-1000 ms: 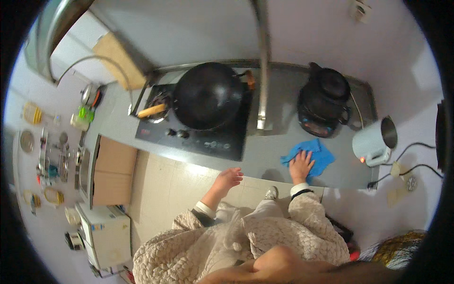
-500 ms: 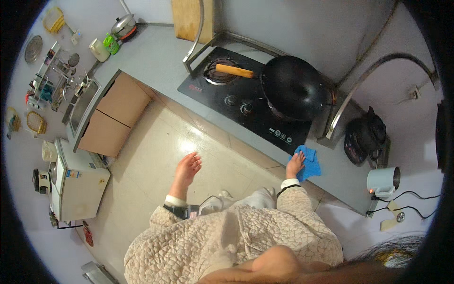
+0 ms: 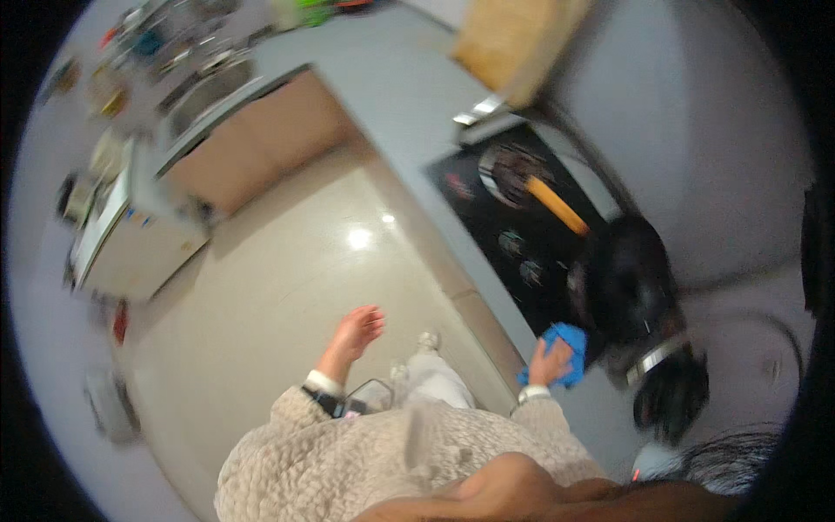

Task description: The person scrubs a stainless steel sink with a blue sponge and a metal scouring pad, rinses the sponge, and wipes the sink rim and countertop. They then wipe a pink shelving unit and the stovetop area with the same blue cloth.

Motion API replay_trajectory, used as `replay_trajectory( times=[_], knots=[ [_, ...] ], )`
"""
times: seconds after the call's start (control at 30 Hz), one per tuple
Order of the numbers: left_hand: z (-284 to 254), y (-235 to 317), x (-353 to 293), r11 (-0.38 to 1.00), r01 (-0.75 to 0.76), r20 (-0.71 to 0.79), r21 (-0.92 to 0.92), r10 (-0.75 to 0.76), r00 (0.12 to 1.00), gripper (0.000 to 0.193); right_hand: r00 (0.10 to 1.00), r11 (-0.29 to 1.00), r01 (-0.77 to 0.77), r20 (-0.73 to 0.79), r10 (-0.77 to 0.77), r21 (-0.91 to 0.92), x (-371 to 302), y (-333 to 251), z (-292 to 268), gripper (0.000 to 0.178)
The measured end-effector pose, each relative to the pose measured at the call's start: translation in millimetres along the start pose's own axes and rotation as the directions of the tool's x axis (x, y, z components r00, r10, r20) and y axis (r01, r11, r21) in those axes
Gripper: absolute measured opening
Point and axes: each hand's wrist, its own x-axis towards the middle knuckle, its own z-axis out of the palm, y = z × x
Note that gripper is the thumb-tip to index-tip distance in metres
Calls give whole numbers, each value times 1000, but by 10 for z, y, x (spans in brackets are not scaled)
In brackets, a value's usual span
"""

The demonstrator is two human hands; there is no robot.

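My right hand (image 3: 550,361) presses down on a blue cloth (image 3: 569,341) that lies on the grey counter (image 3: 409,113), right beside the black cooktop (image 3: 522,235). My left hand (image 3: 355,332) hangs over the beige floor (image 3: 287,287) with fingers spread and nothing in it. A black wok (image 3: 628,278) sits on the cooktop just beyond the cloth. A pan with an orange handle (image 3: 557,205) stands on the far burner. Both sleeves are fluffy and cream-coloured.
A black kettle (image 3: 670,396) stands on the counter to the right of the cloth. A wooden board (image 3: 504,39) leans at the back. A sink (image 3: 209,83) with dishes lies at the upper left, and a white appliance (image 3: 130,235) below it. The picture is motion-blurred.
The view has swung round to the left, so the counter now runs diagonally. My right hand stays on the blue cloth. My left hand has left the counter edge and hangs over the floor.
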Motion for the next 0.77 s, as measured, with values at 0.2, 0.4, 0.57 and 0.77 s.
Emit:
replay_trajectory(
  times=[0.2, 0.4, 0.57, 0.77],
  knots=[
    [-59, 226, 157, 979, -113, -108, -171, 96, 990, 22, 988, 987, -120, 79, 129, -110, 49, -301, 121, 60],
    [-266, 166, 140, 938, -110, -164, -328, 59, 985, 20, 949, 934, -197, 181, 258, -299, 125, -595, -28, 60],
    [-506, 418, 149, 915, -172, -233, -366, 89, 968, 19, 957, 943, -156, 191, 218, -294, 34, -1204, -74, 60],
    [-745, 491, 182, 901, -200, -257, -384, 103, 961, 21, 980, 977, -129, 127, 151, -172, 118, -1347, 242, 59]
  ],
)
